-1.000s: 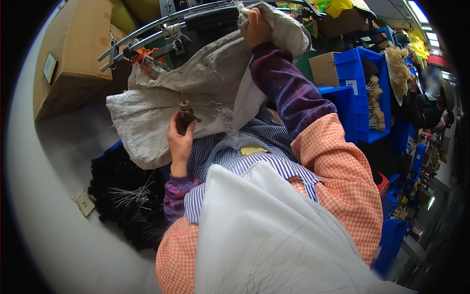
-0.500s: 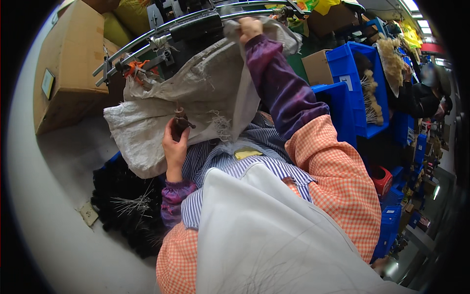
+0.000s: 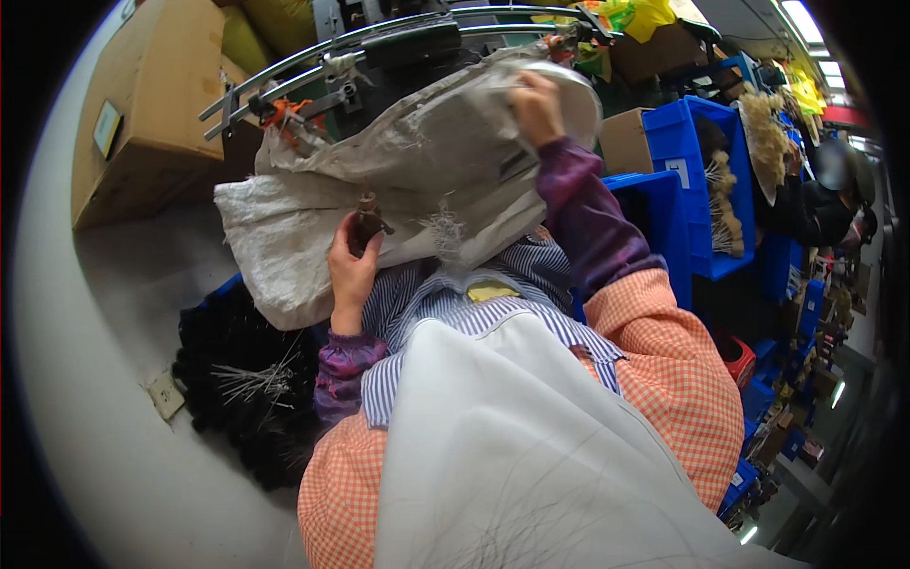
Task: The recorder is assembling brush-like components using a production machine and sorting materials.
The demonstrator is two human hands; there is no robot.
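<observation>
Fingers (image 3: 338, 244), left hand (image 3: 351, 283), half-closed round brown object (image 3: 366, 224)

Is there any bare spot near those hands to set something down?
The white sack shows bare, creased cloth between the left hand and the cardboard box. Right of the right hand, blue bins crowd together.

A pale wall (image 3: 55, 322) stands left; bright ceiling lights (image 3: 802, 21) shine at upper right.
</observation>
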